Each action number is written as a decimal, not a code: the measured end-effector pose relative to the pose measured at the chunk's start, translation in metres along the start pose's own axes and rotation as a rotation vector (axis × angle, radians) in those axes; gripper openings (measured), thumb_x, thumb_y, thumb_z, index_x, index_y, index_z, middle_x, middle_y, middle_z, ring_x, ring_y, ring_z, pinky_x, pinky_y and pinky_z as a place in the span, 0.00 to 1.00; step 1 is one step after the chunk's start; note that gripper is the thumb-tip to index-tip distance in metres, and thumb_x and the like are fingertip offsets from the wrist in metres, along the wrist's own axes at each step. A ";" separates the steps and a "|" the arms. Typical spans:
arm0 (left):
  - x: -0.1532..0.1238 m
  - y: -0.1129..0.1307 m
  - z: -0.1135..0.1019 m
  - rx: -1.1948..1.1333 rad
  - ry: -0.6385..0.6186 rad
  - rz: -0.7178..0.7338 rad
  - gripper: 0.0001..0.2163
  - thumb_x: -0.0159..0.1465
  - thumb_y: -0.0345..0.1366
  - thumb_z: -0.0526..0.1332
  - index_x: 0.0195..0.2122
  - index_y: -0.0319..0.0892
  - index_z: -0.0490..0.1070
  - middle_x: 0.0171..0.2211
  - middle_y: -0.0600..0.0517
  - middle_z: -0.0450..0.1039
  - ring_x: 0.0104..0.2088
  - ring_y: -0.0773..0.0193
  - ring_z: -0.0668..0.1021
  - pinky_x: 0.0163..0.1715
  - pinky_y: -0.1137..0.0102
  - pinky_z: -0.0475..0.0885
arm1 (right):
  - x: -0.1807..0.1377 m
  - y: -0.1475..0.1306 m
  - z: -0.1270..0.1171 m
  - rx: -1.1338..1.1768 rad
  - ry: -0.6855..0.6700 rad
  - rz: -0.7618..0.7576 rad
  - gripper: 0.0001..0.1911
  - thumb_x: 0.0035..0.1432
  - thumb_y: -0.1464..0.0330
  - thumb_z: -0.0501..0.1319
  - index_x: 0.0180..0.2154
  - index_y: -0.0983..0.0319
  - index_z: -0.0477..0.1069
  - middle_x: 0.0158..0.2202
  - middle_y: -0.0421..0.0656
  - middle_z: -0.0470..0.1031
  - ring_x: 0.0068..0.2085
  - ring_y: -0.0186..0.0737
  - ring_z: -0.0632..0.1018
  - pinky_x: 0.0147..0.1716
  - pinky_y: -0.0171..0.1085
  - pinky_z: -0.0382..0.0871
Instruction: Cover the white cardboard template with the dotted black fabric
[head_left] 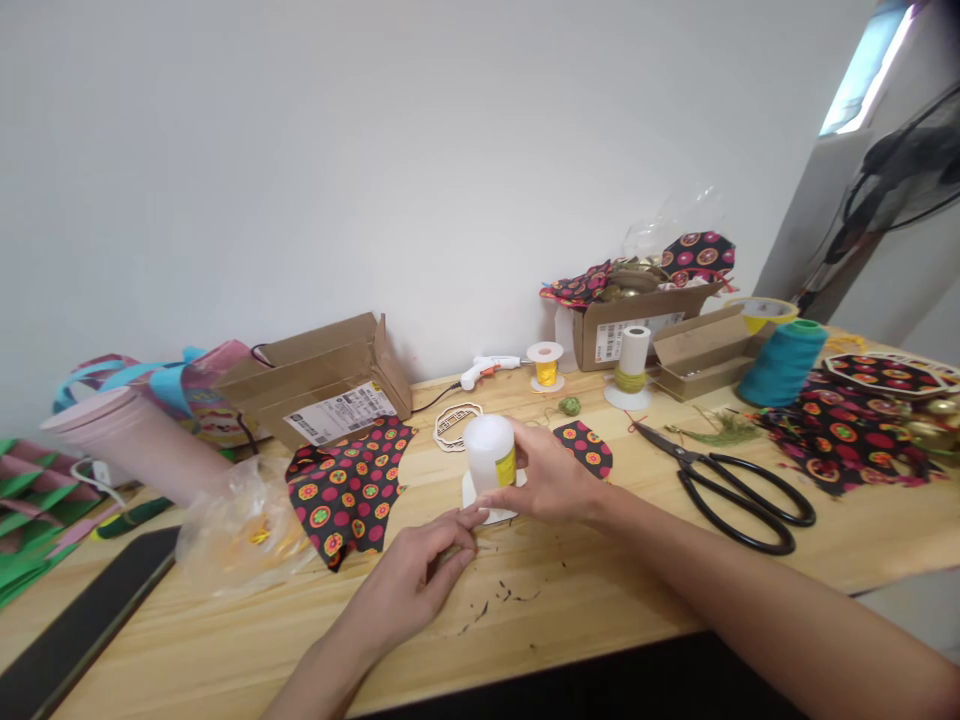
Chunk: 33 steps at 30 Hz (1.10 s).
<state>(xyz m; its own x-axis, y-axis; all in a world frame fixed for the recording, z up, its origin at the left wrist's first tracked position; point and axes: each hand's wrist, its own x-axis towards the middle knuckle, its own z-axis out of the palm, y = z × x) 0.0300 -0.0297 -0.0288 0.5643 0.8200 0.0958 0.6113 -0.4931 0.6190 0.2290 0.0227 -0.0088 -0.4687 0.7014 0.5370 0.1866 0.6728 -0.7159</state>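
Note:
My right hand (551,475) is closed around the side of a whitish, frosted cylinder (486,450) with a yellow patch like a label. The cylinder stands upright on a flat white disc (469,492) on the table. My left hand (420,565) rests on the wood in front, its index finger reaching to the disc's near edge beside my right thumb. Its other fingers are loosely bent, with nothing visible in them. Close by lie a dark fruit-print cloth piece (349,490), a smaller matching piece (585,448) and a pale cut-out frame (448,427).
Black-handled scissors (739,490) lie at right, near a teal thread cone (784,362). Behind are a glue gun (487,370), a yellow thread spool (546,370), a green-wound spool (631,372) and a filled cardboard box (637,325). A plastic bag (232,530) and pink tumbler (150,445) sit left.

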 end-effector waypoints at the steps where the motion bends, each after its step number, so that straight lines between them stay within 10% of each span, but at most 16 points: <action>1: 0.000 0.000 0.000 -0.002 0.000 0.005 0.06 0.61 0.33 0.50 0.30 0.44 0.65 0.38 0.49 0.73 0.50 0.63 0.68 0.46 0.69 0.63 | 0.000 0.000 0.000 -0.002 0.001 -0.001 0.24 0.42 0.66 0.65 0.41 0.63 0.61 0.31 0.40 0.68 0.30 0.35 0.68 0.27 0.33 0.62; 33: 0.000 0.002 0.000 0.015 0.018 0.010 0.06 0.60 0.32 0.51 0.29 0.44 0.65 0.35 0.48 0.74 0.47 0.62 0.71 0.42 0.70 0.66 | 0.001 -0.003 0.000 -0.048 -0.013 -0.016 0.21 0.41 0.65 0.65 0.37 0.63 0.62 0.29 0.39 0.67 0.28 0.35 0.67 0.25 0.32 0.61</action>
<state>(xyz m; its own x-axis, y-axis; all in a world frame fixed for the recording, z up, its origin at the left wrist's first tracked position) 0.0311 -0.0303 -0.0273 0.5609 0.8197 0.1160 0.6139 -0.5058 0.6061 0.2283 0.0213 -0.0057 -0.4829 0.6874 0.5426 0.2196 0.6948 -0.6848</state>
